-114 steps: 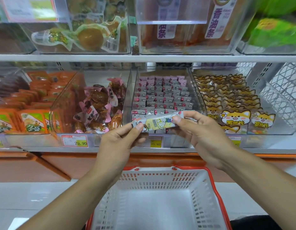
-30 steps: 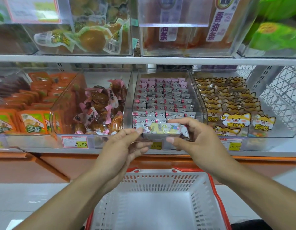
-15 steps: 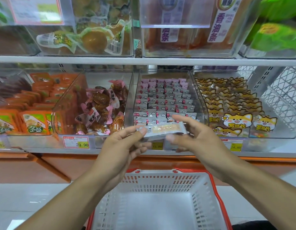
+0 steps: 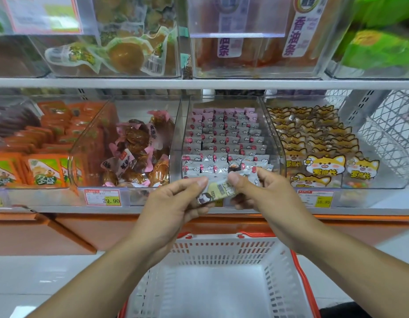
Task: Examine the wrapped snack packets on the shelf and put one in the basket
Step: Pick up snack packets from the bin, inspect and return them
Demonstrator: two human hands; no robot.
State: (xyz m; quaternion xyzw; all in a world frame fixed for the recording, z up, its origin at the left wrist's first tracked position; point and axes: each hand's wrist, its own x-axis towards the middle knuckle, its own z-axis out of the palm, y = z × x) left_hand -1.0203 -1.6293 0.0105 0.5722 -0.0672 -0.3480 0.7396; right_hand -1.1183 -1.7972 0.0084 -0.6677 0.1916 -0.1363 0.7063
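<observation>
Right, nearest me at six o'clock sits the white slotted plastic basket with the red rim (image 4: pixel 221 253), mouth open and nothing visible inside, directly under my hands. Above it, my left hand (image 4: pixel 173 210) pinches the left end of the small pale-yellow wrapped snack packet (image 4: pixel 218 191) between thumb and fingers, and my right hand (image 4: pixel 265 193) pinches the right end, so the packet spans the gap between them, slightly tilted. I judge the risk is a slip: the wrapper looks slick and each pinch takes only an end, so letting go unevenly could flick it past the rim onto the floor. Straight down is free room. At twelve o'clock, the front lip of the clear plastic bin of pink-and-grey packets (image 4: pixel 224 138) stands just beyond my knuckles; its neighbours crowd ten and two o'clock.
</observation>
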